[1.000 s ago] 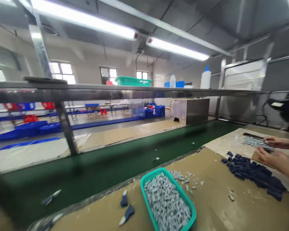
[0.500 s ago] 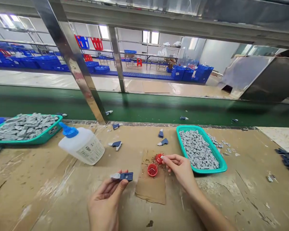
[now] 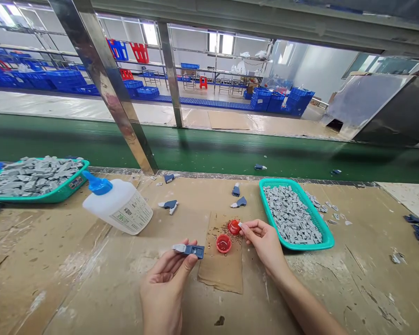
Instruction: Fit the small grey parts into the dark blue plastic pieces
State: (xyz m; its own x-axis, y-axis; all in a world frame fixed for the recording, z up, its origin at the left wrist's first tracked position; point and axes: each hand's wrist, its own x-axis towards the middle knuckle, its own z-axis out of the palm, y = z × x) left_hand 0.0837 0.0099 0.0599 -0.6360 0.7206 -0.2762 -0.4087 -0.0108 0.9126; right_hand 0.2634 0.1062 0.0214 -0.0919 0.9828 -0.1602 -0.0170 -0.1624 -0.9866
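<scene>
My left hand [image 3: 171,281] pinches a dark blue and grey plastic part [image 3: 192,251], its grey tip pointing left. Between thumb and forefinger, my right hand [image 3: 263,244] grips a small grey plastic piece [image 3: 240,225], mostly covered by the fingers. That piece is beside a red bottle cap [image 3: 233,227]; whether they touch I cannot tell. A second red cap [image 3: 224,244] with shiny liquid inside stands just nearer to me. Both caps rest on a speckled cardboard piece [image 3: 219,272]. Right of my right hand, a teal basket [image 3: 330,239] holds many small grey pieces [image 3: 291,214].
A white bottle [image 3: 129,204] with a blue cap stands at left, near another teal basket [image 3: 64,193] of grey parts. Several blue-grey parts [image 3: 169,205] lie on the bench. Beyond runs a green conveyor belt [image 3: 209,151], with a slanted metal post [image 3: 115,102] before it.
My left hand has moved right with the blue-grey part, nearer the cardboard. The right hand stays by the far red cap, the small piece in its fingers. Parts on the belt have shifted left.
</scene>
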